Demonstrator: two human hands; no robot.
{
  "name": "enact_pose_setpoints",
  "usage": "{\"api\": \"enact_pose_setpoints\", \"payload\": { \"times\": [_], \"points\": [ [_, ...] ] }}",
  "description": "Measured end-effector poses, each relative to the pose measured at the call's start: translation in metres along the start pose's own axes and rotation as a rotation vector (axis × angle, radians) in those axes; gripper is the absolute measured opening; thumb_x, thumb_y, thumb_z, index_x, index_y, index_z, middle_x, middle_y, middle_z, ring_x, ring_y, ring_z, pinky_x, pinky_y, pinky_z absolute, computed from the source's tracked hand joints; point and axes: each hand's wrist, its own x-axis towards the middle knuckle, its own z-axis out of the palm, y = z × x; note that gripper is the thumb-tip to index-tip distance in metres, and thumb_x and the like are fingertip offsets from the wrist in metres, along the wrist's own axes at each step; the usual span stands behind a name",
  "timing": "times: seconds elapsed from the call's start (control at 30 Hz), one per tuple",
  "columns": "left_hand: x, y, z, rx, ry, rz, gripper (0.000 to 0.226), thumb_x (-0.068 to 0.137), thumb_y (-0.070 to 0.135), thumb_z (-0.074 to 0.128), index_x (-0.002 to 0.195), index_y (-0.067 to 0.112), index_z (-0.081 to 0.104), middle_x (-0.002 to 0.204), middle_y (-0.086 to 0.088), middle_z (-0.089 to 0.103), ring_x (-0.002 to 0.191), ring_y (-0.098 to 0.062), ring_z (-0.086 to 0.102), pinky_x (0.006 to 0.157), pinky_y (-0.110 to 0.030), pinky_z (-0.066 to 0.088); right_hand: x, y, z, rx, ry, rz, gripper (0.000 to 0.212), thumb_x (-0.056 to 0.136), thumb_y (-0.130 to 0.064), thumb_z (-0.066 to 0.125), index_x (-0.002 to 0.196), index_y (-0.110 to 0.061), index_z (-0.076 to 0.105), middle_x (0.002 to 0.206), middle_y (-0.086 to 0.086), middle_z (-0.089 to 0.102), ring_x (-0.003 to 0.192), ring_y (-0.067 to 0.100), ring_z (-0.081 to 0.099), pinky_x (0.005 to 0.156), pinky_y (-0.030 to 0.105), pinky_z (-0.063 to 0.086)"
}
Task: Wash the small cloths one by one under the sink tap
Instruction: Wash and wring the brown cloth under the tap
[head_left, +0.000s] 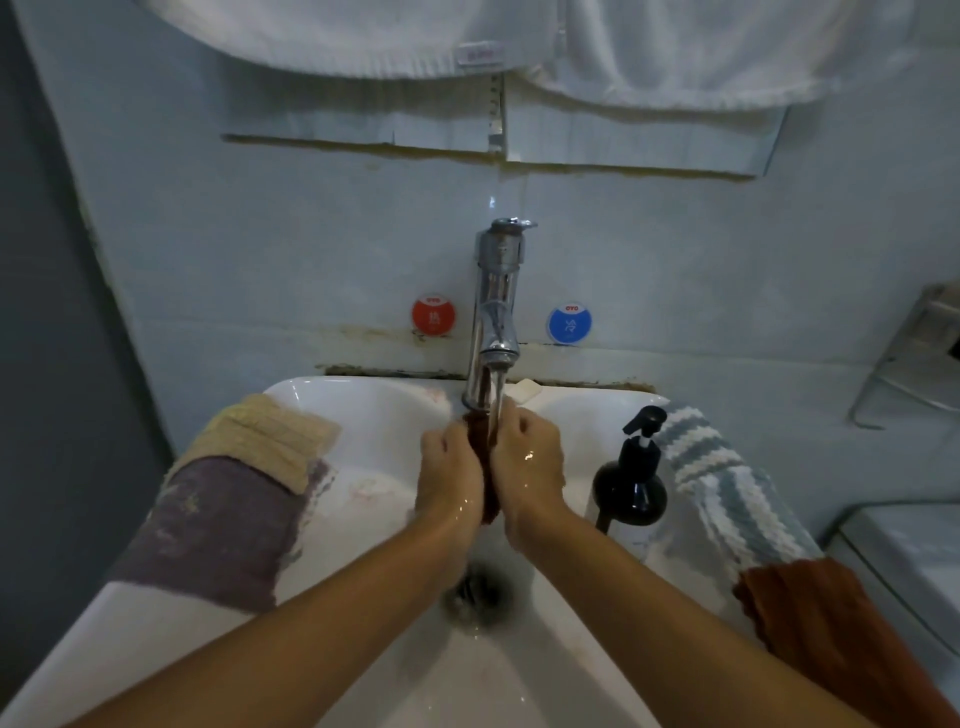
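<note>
Head view, looking down into a white sink (363, 426). A dark brown cloth (480, 447), wrung into a narrow roll, sits over the middle of the basin, directly beneath the spout of the chrome tap (496, 312), with running water falling onto its far end. Its long axis runs from the tap toward the viewer, the far end pointing at the spout and the near end hanging just past the heels of the hands. The left hand (449, 473) and right hand (527, 460) flank the roll, fingers curled round it and pressed against it from either side; both are wet. Below them lies the drain (478, 597), with water pooling round it.

On the left rim rest a beige cloth (270, 434) and, partly under its near edge, a purple cloth (213, 530). On the right rim stands a black pump bottle (631, 478); just beside it a blue-and-white striped cloth (727, 493) drapes along the rim, and a rust-orange cloth (831, 623) lies at the striped cloth's near end. A small white soap bar (524, 389) sits at the back of the sink, right of the tap. On the wall, a red sticker (433, 316) and a blue sticker (570, 323) flank the tap; white towels (675, 52) hang above
</note>
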Motion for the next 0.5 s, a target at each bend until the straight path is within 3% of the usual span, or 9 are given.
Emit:
{"api": "enact_pose_setpoints", "payload": {
  "times": [0.1, 0.2, 0.3, 0.43, 0.5],
  "points": [
    [-0.002, -0.010, 0.004, 0.037, -0.058, 0.073, 0.033, 0.104, 0.043, 0.029, 0.117, 0.027, 0.054, 0.102, -0.009, 0.067, 0.089, -0.022, 0.062, 0.076, -0.036, 0.051, 0.001, -0.005, -0.007, 0.105, -0.019, 0.049, 0.034, 0.106, -0.037, 0.040, 0.103, -0.009, 0.059, 0.092, 0.008, 0.066, 0.079, 0.013, 0.063, 0.064, 0.022, 0.048],
    [-0.001, -0.003, 0.002, -0.071, -0.030, 0.081, 0.036, 0.103, 0.045, 0.030, 0.115, 0.024, 0.057, 0.102, -0.010, 0.067, 0.091, -0.022, 0.063, 0.070, -0.033, 0.050, 0.000, -0.005, -0.010, -0.010, -0.101, -0.087, 0.024, 0.106, -0.034, 0.042, 0.104, -0.015, 0.055, 0.094, 0.003, 0.063, 0.084, 0.012, 0.063, 0.068, 0.021, 0.050],
    [0.004, 0.006, -0.002, -0.107, -0.017, 0.177, 0.031, 0.103, 0.043, 0.033, 0.113, 0.027, 0.058, 0.102, -0.005, 0.067, 0.093, -0.021, 0.064, 0.075, -0.041, 0.057, 0.004, 0.005, -0.005, -0.105, -0.154, -0.126, 0.027, 0.107, -0.033, 0.042, 0.103, -0.016, 0.062, 0.094, 0.003, 0.068, 0.086, 0.015, 0.068, 0.077, 0.027, 0.058],
    [-0.004, 0.006, -0.005, 0.087, 0.011, 0.433, 0.021, 0.105, 0.037, 0.033, 0.103, 0.031, 0.054, 0.085, 0.008, 0.065, 0.081, -0.013, 0.065, 0.072, -0.042, 0.059, 0.001, 0.004, -0.004, -0.050, -0.158, -0.079, 0.038, 0.108, -0.039, 0.034, 0.101, -0.019, 0.065, 0.085, -0.002, 0.071, 0.074, 0.004, 0.068, 0.059, 0.013, 0.052],
    [-0.004, 0.005, -0.006, 0.120, 0.047, 0.492, 0.021, 0.105, 0.034, 0.036, 0.094, 0.026, 0.052, 0.077, 0.007, 0.063, 0.073, -0.011, 0.063, 0.065, -0.035, 0.054, -0.004, -0.001, -0.001, -0.008, -0.151, -0.065, 0.045, 0.107, -0.046, 0.030, 0.099, -0.022, 0.067, 0.081, -0.005, 0.072, 0.072, 0.003, 0.068, 0.057, 0.015, 0.050]
  ]
}}
